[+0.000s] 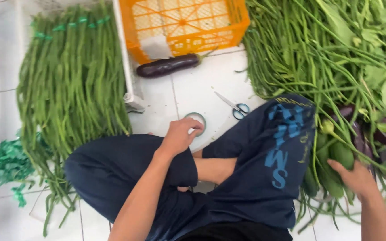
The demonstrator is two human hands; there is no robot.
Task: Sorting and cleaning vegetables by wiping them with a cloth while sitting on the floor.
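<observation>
Left hand (180, 135) grips a tape roll (196, 119) on the floor; right hand (355, 177) spreads wide over loose beans (336, 58), gathering a bunch.

A produce-sorting spot on a white tiled floor (202, 89): bundled yardlong beans (72, 76), a loose heap of beans (318, 49), an orange plastic crate (182, 24), an eggplant (168, 65).

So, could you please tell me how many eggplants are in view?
1 clear eggplant lies on the floor beside the orange crate. Dark purple shapes under the greens near the right hand may be more, mostly hidden.
</observation>
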